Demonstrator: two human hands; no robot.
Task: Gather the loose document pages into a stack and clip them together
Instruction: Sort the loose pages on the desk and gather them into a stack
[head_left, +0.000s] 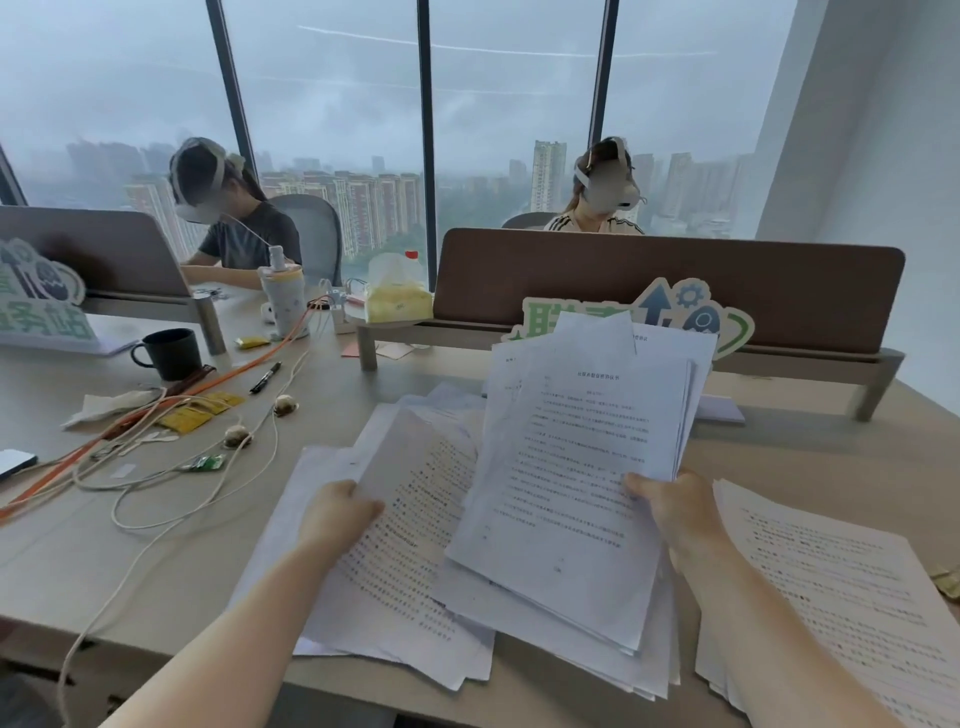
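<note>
My right hand (672, 512) is shut on the right edge of an uneven bundle of printed pages (576, 467), lifted and tilted above the desk. My left hand (340, 512) grips the left edge of a printed page (410, 525) that lies on a spread of loose pages (322, 499) on the desk. More printed pages (852, 597) lie flat at the right, apart from both hands. A brass-coloured item (948, 582), perhaps a clip, sits at the far right edge. Sheets under the bundle are partly hidden.
Left of the papers lie cables (171, 467), a black marker (266, 376), a black mug (169, 353), yellow packets (200, 410) and wrapped sweets. A brown divider panel (670, 286) with a green sign (675, 312) stands behind. Two people sit beyond it at the windows.
</note>
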